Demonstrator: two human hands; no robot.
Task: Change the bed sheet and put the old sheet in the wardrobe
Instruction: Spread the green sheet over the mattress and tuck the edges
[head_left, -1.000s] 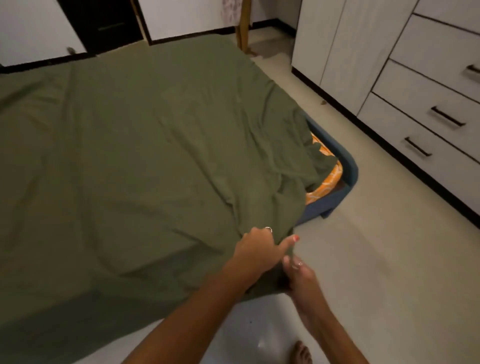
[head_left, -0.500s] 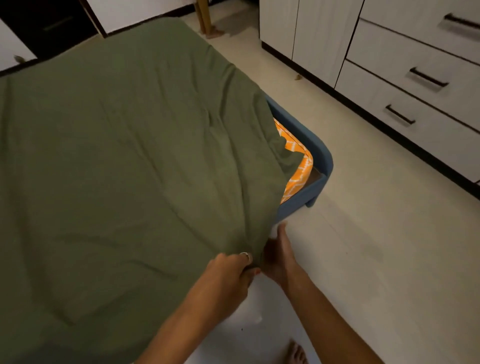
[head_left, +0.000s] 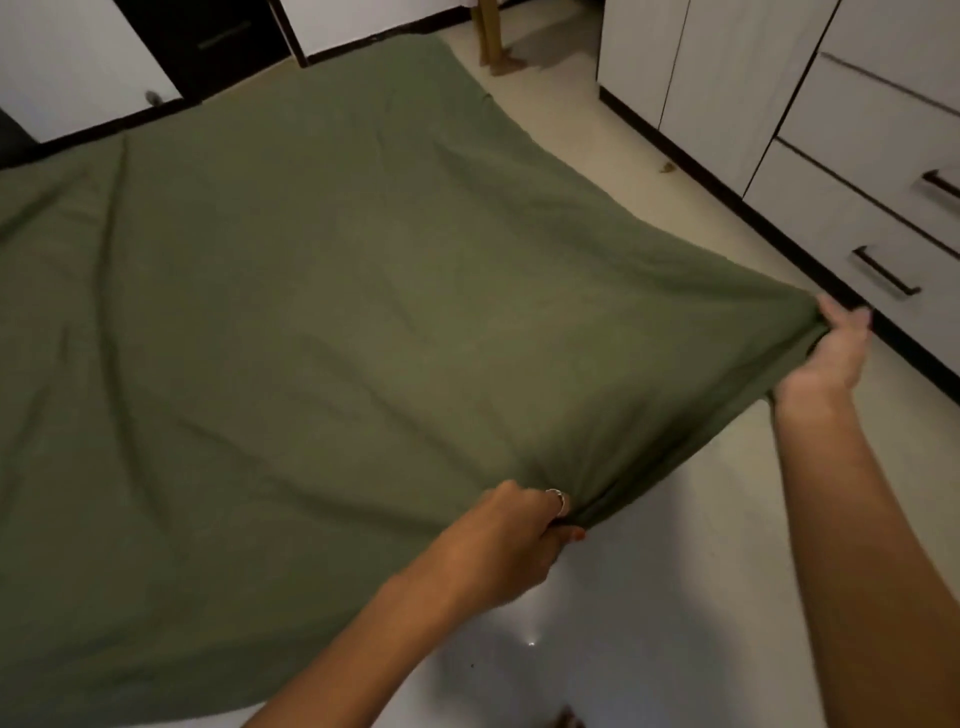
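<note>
A large olive-green sheet (head_left: 322, 312) lies spread over the whole bed and hides the mattress and frame. My left hand (head_left: 524, 530), with a ring on one finger, grips a bunch of the sheet's near edge. My right hand (head_left: 831, 353) holds the sheet's corner, pulled out to the right and lifted above the floor toward the drawers. The cloth is stretched taut between the two hands.
A white wardrobe with drawers and dark handles (head_left: 883, 270) runs along the right wall. Pale floor (head_left: 649, 597) lies between bed and wardrobe. A wooden leg (head_left: 491, 36) stands at the far end. White doors (head_left: 78, 67) and a dark gap are behind the bed.
My right hand has moved out to the right with the sheet corner, spreading the cloth. The blue bed frame corner and orange patterned mattress are now covered.
</note>
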